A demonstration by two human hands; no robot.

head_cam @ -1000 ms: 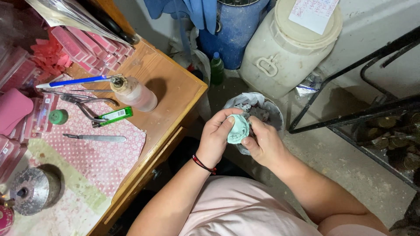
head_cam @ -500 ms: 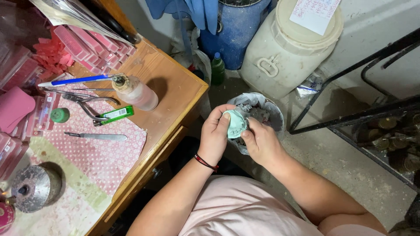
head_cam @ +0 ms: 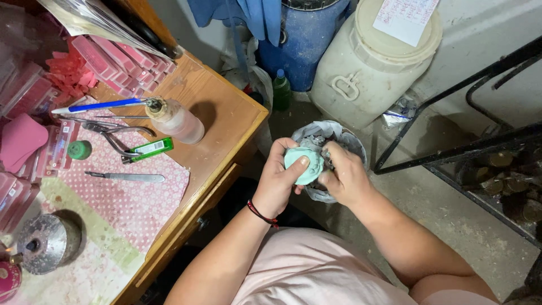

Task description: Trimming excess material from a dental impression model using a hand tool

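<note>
Concrete floor w/ a wooden desk at left. Both hands are over a small lined bin beside the desk. Left hand is closed round a pale green rubber bowl, thumb across its top. Right hand grips the bowl's other side, fingers curled. On desk: plastic bottle, green lighter, pliers. White tub behind bin.

Both hands, left hand and right hand, around a pale green lump.
</note>
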